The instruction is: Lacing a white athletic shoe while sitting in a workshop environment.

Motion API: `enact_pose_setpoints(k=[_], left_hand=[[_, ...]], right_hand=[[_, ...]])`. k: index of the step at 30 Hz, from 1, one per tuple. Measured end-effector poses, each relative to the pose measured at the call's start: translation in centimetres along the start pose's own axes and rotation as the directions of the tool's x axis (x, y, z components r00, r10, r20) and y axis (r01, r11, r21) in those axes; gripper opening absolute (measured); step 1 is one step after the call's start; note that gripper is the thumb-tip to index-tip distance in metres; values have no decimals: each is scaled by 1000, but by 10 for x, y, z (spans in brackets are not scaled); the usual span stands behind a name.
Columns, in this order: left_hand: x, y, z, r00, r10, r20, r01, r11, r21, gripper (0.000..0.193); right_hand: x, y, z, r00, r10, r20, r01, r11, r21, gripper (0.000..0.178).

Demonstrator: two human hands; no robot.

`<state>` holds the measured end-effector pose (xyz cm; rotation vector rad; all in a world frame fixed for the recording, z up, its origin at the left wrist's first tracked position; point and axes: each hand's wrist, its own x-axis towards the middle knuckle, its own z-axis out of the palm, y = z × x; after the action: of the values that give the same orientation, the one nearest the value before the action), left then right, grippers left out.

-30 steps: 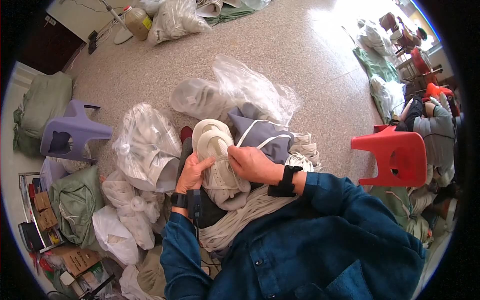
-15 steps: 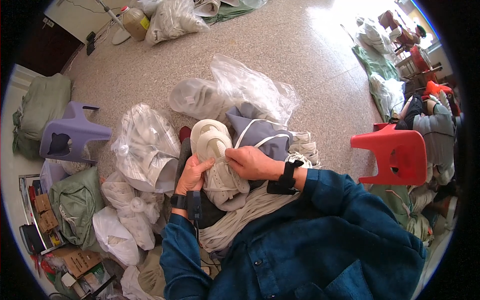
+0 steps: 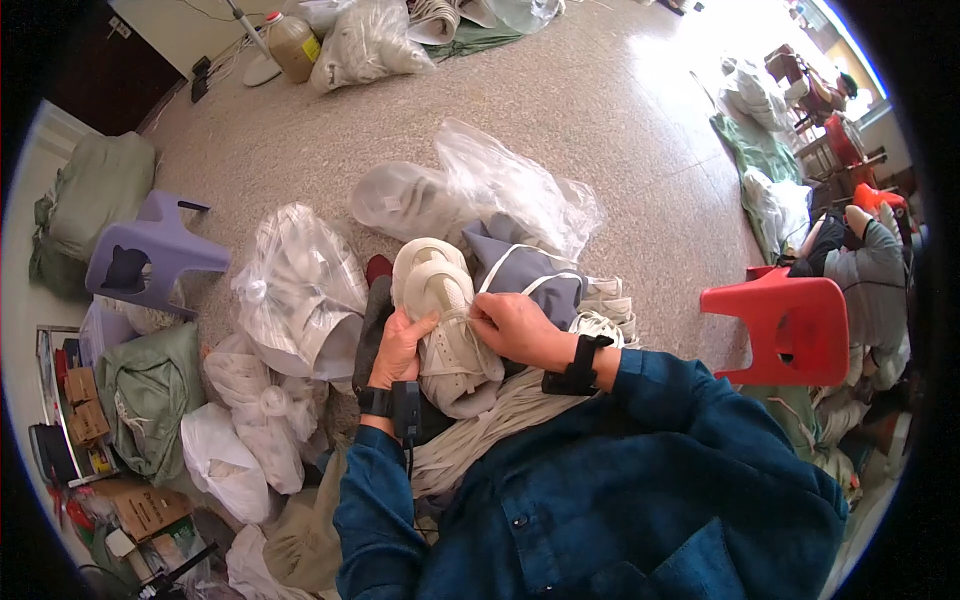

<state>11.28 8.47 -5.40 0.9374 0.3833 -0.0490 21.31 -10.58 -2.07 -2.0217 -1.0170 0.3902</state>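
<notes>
A cream-white sneaker (image 3: 437, 300) rests on my lap, toe pointing away from me. My left hand (image 3: 397, 350) grips its left side. My right hand (image 3: 515, 328) pinches the laces at the top of the shoe. Under the shoe lies a heap of pale laces or cords (image 3: 505, 415). A grey-blue fabric bag (image 3: 530, 275) lies just behind my right hand. Both wrists wear black bands.
Clear plastic bags of white shoes (image 3: 295, 290) lie left and ahead. A purple stool (image 3: 150, 255) stands at left, a red stool (image 3: 790, 325) at right. Green sacks (image 3: 150, 395) and cardboard boxes (image 3: 85, 405) sit lower left. Another person (image 3: 860, 260) sits at far right.
My right hand has slid slightly left along the laces. The sneaker has tilted a little under both hands.
</notes>
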Motion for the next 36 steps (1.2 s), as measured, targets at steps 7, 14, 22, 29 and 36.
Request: enact_pose_setpoints(k=[7, 14, 22, 29, 36], left_hand=[[1, -6, -4, 1000, 13, -19, -13, 1000, -3, 47], [1, -8, -2, 998, 21, -52, -20, 1000, 19, 44], [-1, -11, -6, 998, 17, -55, -16, 1000, 15, 42], [-1, -12, -8, 998, 40, -55, -40, 999, 9, 44], [4, -18, -11, 998, 53, -20, -52, 999, 15, 43]], right_hand=[[5, -6, 8, 999, -42, -15, 40, 992, -118, 11], [5, -7, 0, 995, -100, 20, 102, 981, -163, 15], [3, -14, -1, 995, -98, -11, 94, 980, -174, 13], [5, -15, 8, 999, 14, -52, -20, 994, -112, 12], [2, -8, 26, 978, 207, -29, -199, 965, 173, 13]])
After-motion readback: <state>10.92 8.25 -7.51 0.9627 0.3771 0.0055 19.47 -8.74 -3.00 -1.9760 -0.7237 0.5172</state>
